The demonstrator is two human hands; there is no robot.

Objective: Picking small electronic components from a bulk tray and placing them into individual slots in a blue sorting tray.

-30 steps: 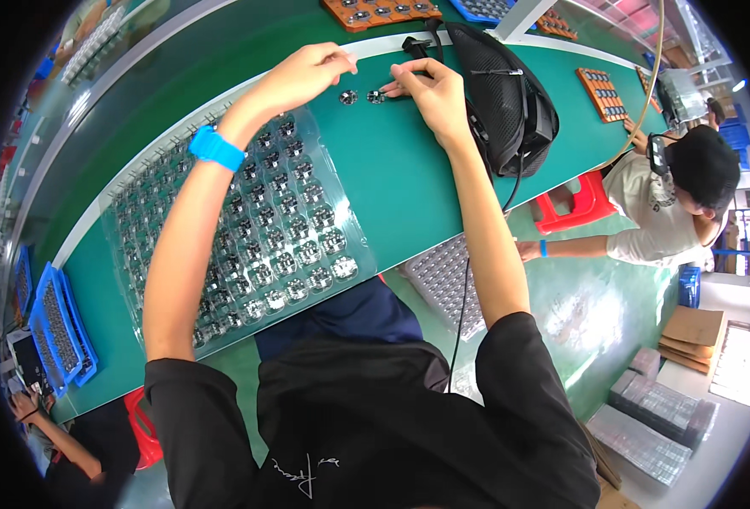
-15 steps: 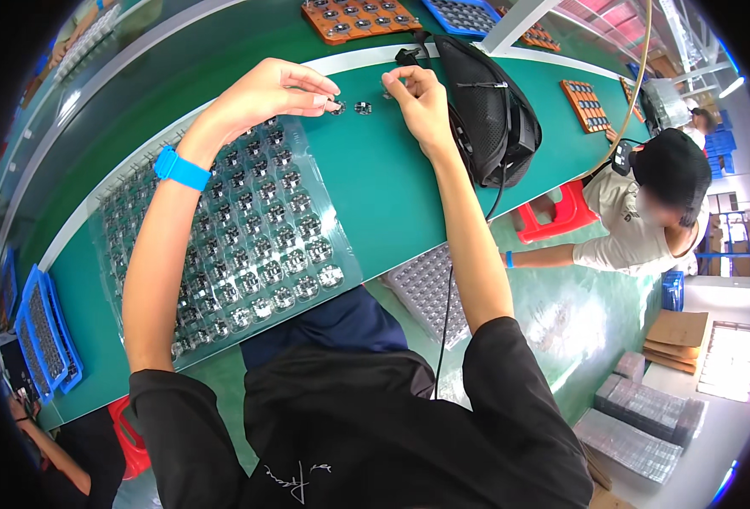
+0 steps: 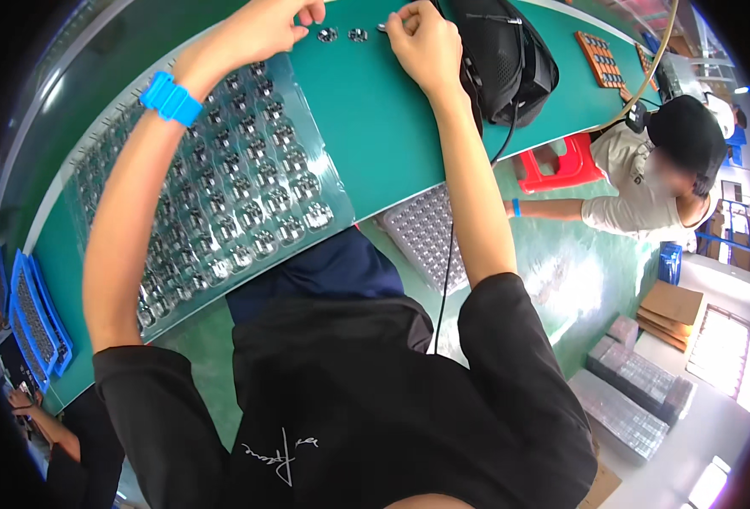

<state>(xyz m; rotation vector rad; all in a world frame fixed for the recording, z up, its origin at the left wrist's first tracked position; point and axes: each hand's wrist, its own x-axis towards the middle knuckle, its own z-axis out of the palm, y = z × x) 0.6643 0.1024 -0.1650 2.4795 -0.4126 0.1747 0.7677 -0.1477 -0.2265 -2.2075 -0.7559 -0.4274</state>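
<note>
Two small round parts point(image 3: 327, 35) lie side by side, slightly apart, on the green worktop point(image 3: 375, 144), near the top of the view and between the two hands. Left hand point(image 3: 275, 25): just left of the pair, back of the hand upward, fingers bent inward with the thumb near them; partly cut off by the upper edge, so cannot tell whether anything is pinched. Right hand point(image 3: 426, 47): right of the pair, fingers curled, thumb and forefinger close together; a small shiny piece point(image 3: 381, 27) shows at the fingertips, but whether it is gripped or lies beneath them cannot be told. A blue wristband point(image 3: 170, 98) circles the left wrist. Under and beside the left forearm, a clear tray point(image 3: 324, 170) holds rows of similar round parts. Right of the right hand stands a black bag point(image 3: 502, 64); a dark cable point(image 3: 453, 267) hangs past the worktop's near edge. Below that edge, a pale tray point(image 3: 415, 265) with a grid of pieces. Left end of worktop: blue trays point(image 3: 50, 305). Upper right: an orange tray point(image 3: 588, 58) with dark pieces. Further right, a red stool point(image 3: 584, 161) beside a co-worker point(image 3: 617, 216) wearing a black cap point(image 3: 689, 136).
</note>
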